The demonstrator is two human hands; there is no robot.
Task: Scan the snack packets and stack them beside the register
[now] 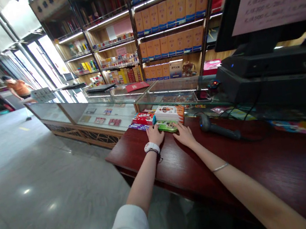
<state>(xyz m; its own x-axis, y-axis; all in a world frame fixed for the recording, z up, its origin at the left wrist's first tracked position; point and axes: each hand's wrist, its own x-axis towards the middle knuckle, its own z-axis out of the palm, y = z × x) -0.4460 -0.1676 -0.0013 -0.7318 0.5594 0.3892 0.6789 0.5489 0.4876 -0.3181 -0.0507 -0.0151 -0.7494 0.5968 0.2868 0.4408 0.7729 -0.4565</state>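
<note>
A flat, shiny green packet (167,126) lies on the dark red wooden counter, gripped between my two hands. My left hand (155,134), with a white watch on its wrist, has its fingers closed on the packet's left end. On the right end are the fingers of my right hand (184,135); a thin bracelet circles that forearm. Right behind the packet sits a white box (166,112) with an orange side. To its left are a red package (144,118) and a purple package (139,126). Print on the packages is too small to read.
A black barcode scanner (217,128) lies right of my hands. Behind it stands a black monitor (266,3) with a paper sheet on it. Glass display cases (100,118) run along the back, shelves of orange boxes (167,11) beyond. A person (19,88) in orange stands far left.
</note>
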